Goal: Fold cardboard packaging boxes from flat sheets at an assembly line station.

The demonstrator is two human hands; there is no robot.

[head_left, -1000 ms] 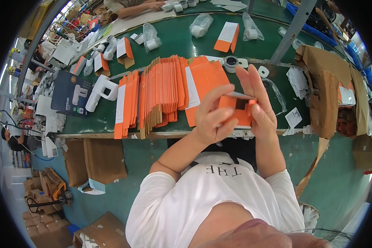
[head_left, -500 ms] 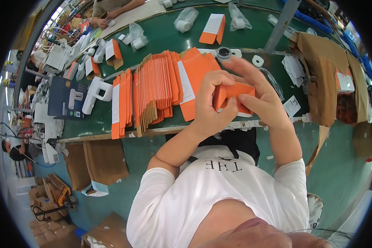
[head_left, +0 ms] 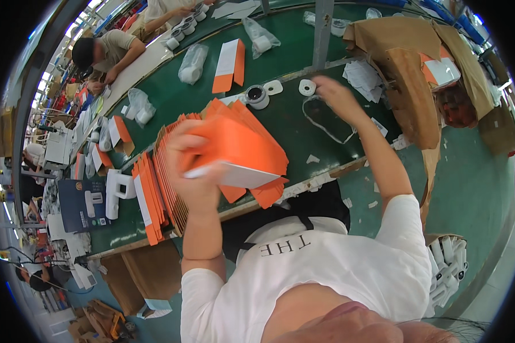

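Note:
My left hand (head_left: 195,166), blurred by motion, is closed on an orange and white folding box (head_left: 240,146), held over a fanned row of flat orange boxes (head_left: 157,188). Stretched out over the table, my right hand (head_left: 339,98) has its fingertips beside a small round white part (head_left: 306,87) with a hole in its middle. Its fingers look apart, and nothing shows in them. A white cord loop (head_left: 326,128) lies below that part. Left of it are a white cylindrical device with a dark lens (head_left: 257,96) and a flat white piece (head_left: 273,87).
Bagged white devices (head_left: 193,64) and an opened orange box (head_left: 229,66) lie farther back on the green table. A metal post (head_left: 322,34) rises behind. Brown cardboard (head_left: 409,86) stands at right. A white handheld device (head_left: 119,191) and dark box (head_left: 83,206) sit left. Co-workers (head_left: 111,54) sit across.
My hands have separated. The left has carried the orange box left over the row, while the right has let go of it and reached out to the round white part. The view has turned.

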